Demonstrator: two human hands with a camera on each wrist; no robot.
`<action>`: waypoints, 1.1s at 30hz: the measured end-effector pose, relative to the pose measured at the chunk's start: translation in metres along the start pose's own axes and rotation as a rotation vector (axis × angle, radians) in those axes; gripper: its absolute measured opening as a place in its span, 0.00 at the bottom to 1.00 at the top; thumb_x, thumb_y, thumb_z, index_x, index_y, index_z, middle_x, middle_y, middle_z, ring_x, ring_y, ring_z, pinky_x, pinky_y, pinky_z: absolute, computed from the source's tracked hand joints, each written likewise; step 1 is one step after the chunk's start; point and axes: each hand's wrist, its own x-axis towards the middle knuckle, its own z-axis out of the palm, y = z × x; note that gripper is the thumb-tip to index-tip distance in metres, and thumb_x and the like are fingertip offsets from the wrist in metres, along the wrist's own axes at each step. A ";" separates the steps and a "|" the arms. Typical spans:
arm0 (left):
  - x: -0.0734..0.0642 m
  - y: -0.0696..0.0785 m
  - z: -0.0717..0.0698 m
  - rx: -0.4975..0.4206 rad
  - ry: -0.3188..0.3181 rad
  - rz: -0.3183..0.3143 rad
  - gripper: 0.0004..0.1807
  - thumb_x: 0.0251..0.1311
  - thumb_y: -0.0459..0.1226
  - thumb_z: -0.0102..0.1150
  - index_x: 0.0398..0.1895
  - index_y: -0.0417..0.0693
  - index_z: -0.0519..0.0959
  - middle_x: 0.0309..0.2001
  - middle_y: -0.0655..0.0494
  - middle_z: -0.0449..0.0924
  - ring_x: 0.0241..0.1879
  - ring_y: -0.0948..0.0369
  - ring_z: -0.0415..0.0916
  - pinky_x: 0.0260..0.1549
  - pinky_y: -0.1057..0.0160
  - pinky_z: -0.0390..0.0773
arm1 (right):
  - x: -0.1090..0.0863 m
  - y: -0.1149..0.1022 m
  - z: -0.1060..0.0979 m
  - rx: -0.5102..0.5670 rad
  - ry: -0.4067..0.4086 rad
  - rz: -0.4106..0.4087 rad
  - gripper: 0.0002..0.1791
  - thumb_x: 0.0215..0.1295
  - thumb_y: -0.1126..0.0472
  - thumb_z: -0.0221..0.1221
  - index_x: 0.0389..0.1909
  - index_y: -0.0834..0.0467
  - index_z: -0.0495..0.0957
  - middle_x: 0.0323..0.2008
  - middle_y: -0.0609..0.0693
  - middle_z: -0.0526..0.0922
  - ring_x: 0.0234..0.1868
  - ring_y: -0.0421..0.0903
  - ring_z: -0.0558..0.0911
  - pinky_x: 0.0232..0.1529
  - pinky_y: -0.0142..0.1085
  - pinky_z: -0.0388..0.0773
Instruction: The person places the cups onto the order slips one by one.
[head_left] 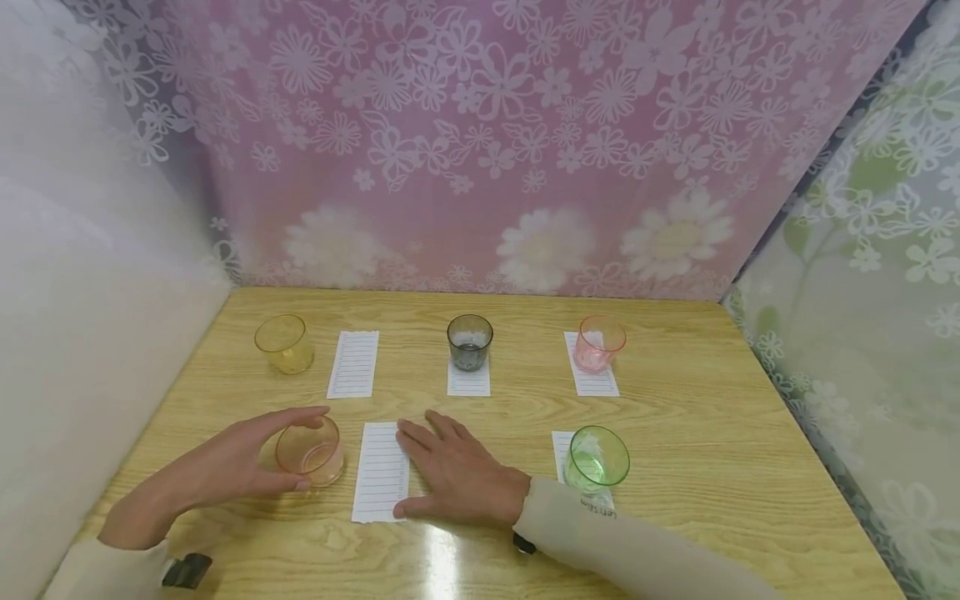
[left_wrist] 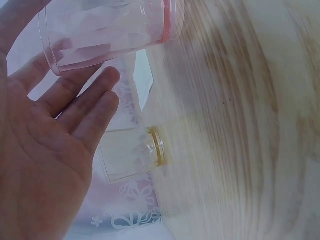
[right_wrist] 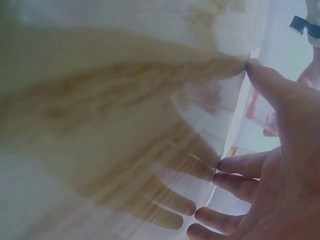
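My left hand (head_left: 217,467) curves around an orange-pink see-through cup (head_left: 322,462) standing on the table, fingertips at its far rim and thumb along its near side. In the left wrist view that cup (left_wrist: 107,35) lies between thumb and fingers, while the other fingers extend past it. Just right of the cup is a lined paper slip (head_left: 378,479). Its right edge is under the spread fingertips and thumb of my right hand (head_left: 465,479). The right wrist view shows the fingertips of this hand (right_wrist: 265,165) down on the tabletop, with their reflections.
Behind, a yellow cup (head_left: 288,346) stands left of another lined slip (head_left: 354,364). A grey cup (head_left: 470,343), a pink cup (head_left: 597,346) and a green cup (head_left: 596,462) stand over slips of their own. Flowered curtains (head_left: 480,167) enclose the wooden table (head_left: 712,500).
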 end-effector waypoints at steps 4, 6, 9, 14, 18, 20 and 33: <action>0.004 0.000 0.001 0.003 -0.003 0.010 0.47 0.61 0.62 0.77 0.82 0.65 0.70 0.70 0.66 0.82 0.73 0.48 0.76 0.63 0.47 0.84 | 0.002 0.000 0.000 0.011 -0.006 0.004 0.56 0.73 0.23 0.57 0.88 0.55 0.57 0.89 0.47 0.55 0.88 0.61 0.54 0.87 0.56 0.56; 0.006 0.001 0.002 0.008 -0.005 0.022 0.47 0.62 0.62 0.76 0.82 0.64 0.71 0.70 0.66 0.82 0.73 0.49 0.76 0.64 0.47 0.84 | 0.003 -0.001 0.000 0.015 -0.009 0.008 0.56 0.73 0.23 0.57 0.88 0.55 0.57 0.89 0.47 0.55 0.88 0.61 0.54 0.87 0.56 0.56; 0.010 0.005 0.002 0.007 -0.003 0.040 0.46 0.62 0.63 0.75 0.82 0.63 0.71 0.70 0.67 0.82 0.73 0.50 0.76 0.64 0.47 0.84 | 0.004 -0.003 -0.001 0.012 -0.012 0.010 0.55 0.73 0.23 0.57 0.88 0.55 0.58 0.88 0.47 0.56 0.88 0.61 0.54 0.87 0.56 0.56; 0.015 0.011 0.003 -0.004 -0.006 0.052 0.46 0.62 0.62 0.76 0.81 0.64 0.71 0.69 0.68 0.82 0.73 0.51 0.77 0.65 0.44 0.83 | 0.006 -0.004 -0.001 0.013 -0.018 0.007 0.55 0.74 0.24 0.57 0.88 0.55 0.57 0.88 0.48 0.55 0.88 0.62 0.54 0.87 0.56 0.55; 0.019 0.013 0.005 -0.009 -0.009 0.063 0.45 0.62 0.62 0.76 0.81 0.67 0.71 0.69 0.68 0.82 0.73 0.51 0.77 0.66 0.44 0.83 | 0.008 -0.005 0.001 0.013 -0.026 0.008 0.55 0.73 0.23 0.57 0.88 0.55 0.57 0.89 0.47 0.55 0.89 0.61 0.53 0.88 0.56 0.54; 0.021 0.014 0.006 -0.013 -0.009 0.064 0.46 0.62 0.62 0.76 0.82 0.66 0.71 0.69 0.68 0.83 0.73 0.51 0.77 0.66 0.42 0.82 | 0.008 -0.006 0.001 0.010 -0.028 0.009 0.55 0.73 0.23 0.57 0.88 0.54 0.57 0.89 0.47 0.55 0.89 0.61 0.53 0.88 0.56 0.53; 0.029 0.022 0.009 -0.045 -0.008 0.126 0.45 0.63 0.60 0.76 0.81 0.65 0.71 0.69 0.66 0.82 0.73 0.50 0.77 0.66 0.38 0.80 | 0.011 -0.010 0.000 -0.009 -0.013 0.013 0.56 0.73 0.23 0.58 0.87 0.56 0.59 0.88 0.47 0.58 0.88 0.60 0.55 0.88 0.55 0.55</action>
